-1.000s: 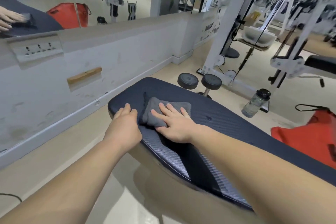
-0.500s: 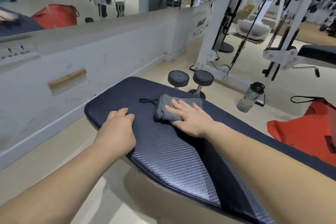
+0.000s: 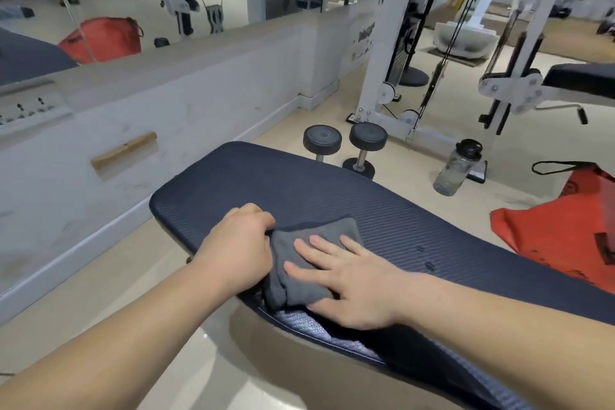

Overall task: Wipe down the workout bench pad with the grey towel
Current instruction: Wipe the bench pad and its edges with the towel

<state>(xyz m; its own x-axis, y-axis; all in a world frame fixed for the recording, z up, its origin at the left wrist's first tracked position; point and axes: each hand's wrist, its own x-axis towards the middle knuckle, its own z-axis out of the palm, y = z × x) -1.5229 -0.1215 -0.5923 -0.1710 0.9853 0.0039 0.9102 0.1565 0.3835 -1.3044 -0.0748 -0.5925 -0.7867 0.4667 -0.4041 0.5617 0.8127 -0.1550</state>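
The dark blue ribbed bench pad (image 3: 332,183) runs from centre left to lower right. On its near edge lies the crumpled grey towel (image 3: 301,289). My right hand (image 3: 349,276) presses flat on the towel with the fingers spread. My left hand (image 3: 238,243) sits at the pad's near edge, just left of the towel, fingers curled against the towel's left edge. I cannot tell whether they pinch the cloth. The towel's near part hangs slightly over the pad's edge.
Two black dumbbells (image 3: 346,143) stand on the floor beyond the pad, with a clear water bottle (image 3: 457,166) to their right. A red bag (image 3: 562,230) lies at the right. A white cable machine (image 3: 382,43) stands behind, and a low wall with mirrors (image 3: 166,103) runs along the left.
My right hand has slid the towel from the pad's middle back to the near edge, up against my left hand. My left hand's fingers have curled in.
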